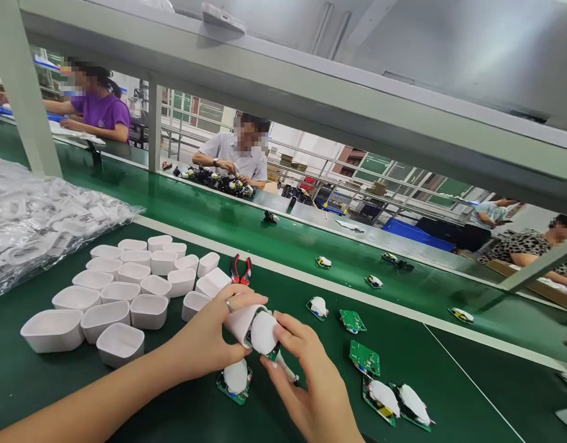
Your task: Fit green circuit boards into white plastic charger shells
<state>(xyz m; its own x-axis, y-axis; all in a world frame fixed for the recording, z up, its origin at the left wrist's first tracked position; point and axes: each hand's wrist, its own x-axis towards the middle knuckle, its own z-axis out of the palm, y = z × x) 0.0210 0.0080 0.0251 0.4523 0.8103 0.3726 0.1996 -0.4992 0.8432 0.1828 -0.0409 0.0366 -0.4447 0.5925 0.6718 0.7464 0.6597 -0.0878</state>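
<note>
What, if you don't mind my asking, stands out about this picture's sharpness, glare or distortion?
In the head view, the left hand and right hand look sharp; the grey overhead beam slants steeply, seemingly from wide-lens distortion; the clear plastic bag shows bright glare; the green belt has a soft sheen.

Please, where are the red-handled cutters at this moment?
In the head view, the red-handled side cutters lie on the green conveyor belt, just right of the white plastic cases and just beyond the person's left hand.
</note>
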